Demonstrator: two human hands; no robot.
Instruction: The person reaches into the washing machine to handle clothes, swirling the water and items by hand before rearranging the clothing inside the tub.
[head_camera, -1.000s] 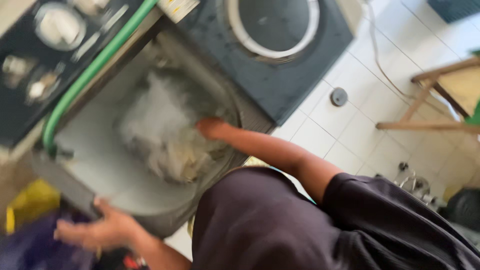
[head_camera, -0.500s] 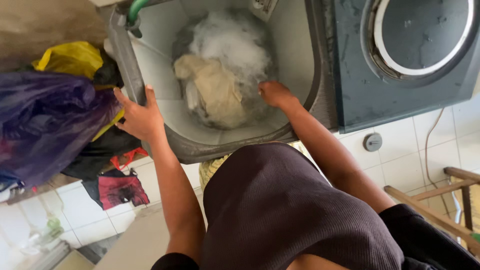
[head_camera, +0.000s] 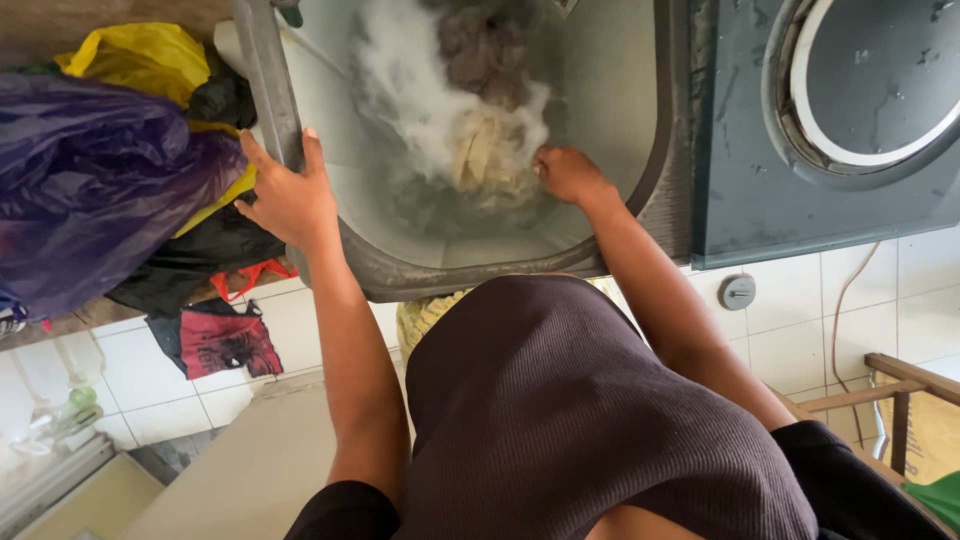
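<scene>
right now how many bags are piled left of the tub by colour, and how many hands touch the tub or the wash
purple bag: 1
yellow bag: 1
black bag: 1
hands, left hand on the tub rim, right hand on the wet clothes: 2
total: 5

A white tiled floor (head_camera: 300, 340) carries the grey washing machine (head_camera: 640, 200), whose open tub sits beside its dark round lid. At the tub's outer side, 1 purple plastic bag (head_camera: 90, 190), 1 yellow bag (head_camera: 140, 55) and dark clothes (head_camera: 185, 260) are piled on a ledge. A wooden frame (head_camera: 900, 385) stands on the tiles.
</scene>
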